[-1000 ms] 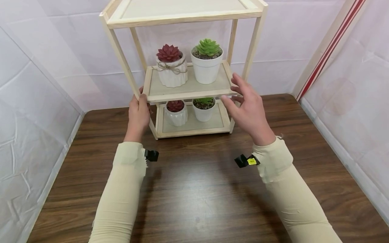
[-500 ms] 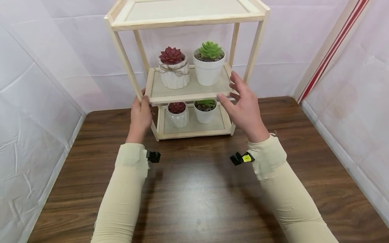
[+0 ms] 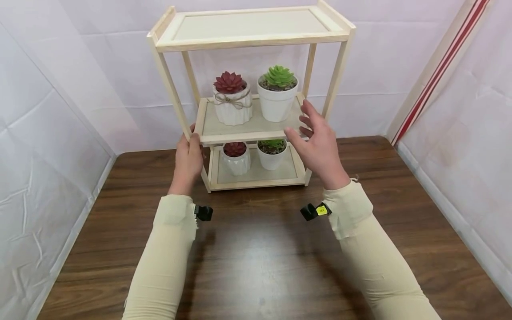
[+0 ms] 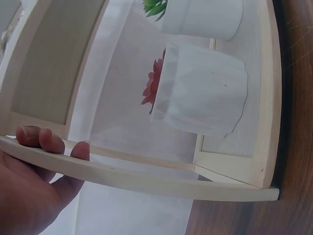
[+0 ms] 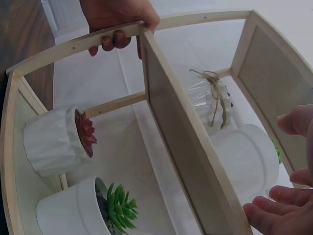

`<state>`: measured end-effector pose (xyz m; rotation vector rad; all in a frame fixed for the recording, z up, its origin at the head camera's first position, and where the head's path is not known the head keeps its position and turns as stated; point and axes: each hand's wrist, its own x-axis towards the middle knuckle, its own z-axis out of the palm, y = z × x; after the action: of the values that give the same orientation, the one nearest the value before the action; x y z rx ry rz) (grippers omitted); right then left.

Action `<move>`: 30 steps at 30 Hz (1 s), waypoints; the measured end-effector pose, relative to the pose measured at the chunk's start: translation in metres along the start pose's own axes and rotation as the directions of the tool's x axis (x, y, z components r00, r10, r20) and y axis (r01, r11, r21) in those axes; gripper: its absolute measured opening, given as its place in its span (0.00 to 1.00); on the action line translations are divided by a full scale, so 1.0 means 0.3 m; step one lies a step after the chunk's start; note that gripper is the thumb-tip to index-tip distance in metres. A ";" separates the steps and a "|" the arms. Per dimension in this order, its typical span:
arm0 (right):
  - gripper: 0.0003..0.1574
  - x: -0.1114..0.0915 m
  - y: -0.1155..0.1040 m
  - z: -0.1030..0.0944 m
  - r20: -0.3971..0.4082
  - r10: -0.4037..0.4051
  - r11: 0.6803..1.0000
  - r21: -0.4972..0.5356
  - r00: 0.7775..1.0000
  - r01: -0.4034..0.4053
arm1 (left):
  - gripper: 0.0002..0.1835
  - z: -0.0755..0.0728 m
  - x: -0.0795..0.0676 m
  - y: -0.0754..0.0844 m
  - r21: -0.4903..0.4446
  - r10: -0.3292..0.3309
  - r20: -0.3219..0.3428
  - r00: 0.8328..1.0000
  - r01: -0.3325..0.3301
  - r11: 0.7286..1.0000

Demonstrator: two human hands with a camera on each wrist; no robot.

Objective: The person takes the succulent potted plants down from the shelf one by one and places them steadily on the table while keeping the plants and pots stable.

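A three-tier light wooden rack (image 3: 256, 41) stands toward the back of the table. My left hand (image 3: 187, 162) grips its left front post just by the middle shelf, and in the left wrist view the curled fingertips (image 4: 52, 142) show past the post. On the middle shelf sit a red succulent in a ribbed white pot (image 3: 234, 110) tied with twine, and a green succulent in a smooth white pot (image 3: 277, 106). My right hand (image 3: 318, 146) is held open at the middle shelf's right front corner, holding nothing, thumb and fingers spread apart.
A second red succulent pot (image 3: 237, 163) and a second green one (image 3: 273, 158) stand on the bottom shelf. Dark wood-grain table (image 3: 256, 258) extends in front of the rack. White sheeting (image 3: 464, 133) hangs at the back and both sides.
The rack and table sit lower in the head view than before. My right hand has shifted slightly left, in toward the shelf. The left hand keeps its grip on the post.
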<state>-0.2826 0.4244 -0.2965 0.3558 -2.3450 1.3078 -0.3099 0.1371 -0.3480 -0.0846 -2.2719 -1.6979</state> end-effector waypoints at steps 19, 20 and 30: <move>0.47 0.041 0.008 0.011 -0.018 0.036 0.998 0.050 0.999 -0.035 | 0.24 -0.007 -0.050 0.098 0.022 0.017 -0.001 1.000 -0.017 1.000; 0.47 0.044 0.008 0.012 -0.020 0.038 0.998 0.051 0.999 -0.037 | 0.24 -0.007 -0.047 0.094 0.020 0.020 -0.002 1.000 -0.020 1.000; 0.49 0.069 0.011 0.017 -0.005 0.039 0.998 0.050 0.999 -0.039 | 0.24 0.002 0.000 -0.004 0.021 0.004 -0.011 1.000 -0.004 1.000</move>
<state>-0.3034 0.4214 -0.2912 0.3227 -2.3284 1.3863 -0.3103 0.1374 -0.3493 -0.0754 -2.2799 -1.6675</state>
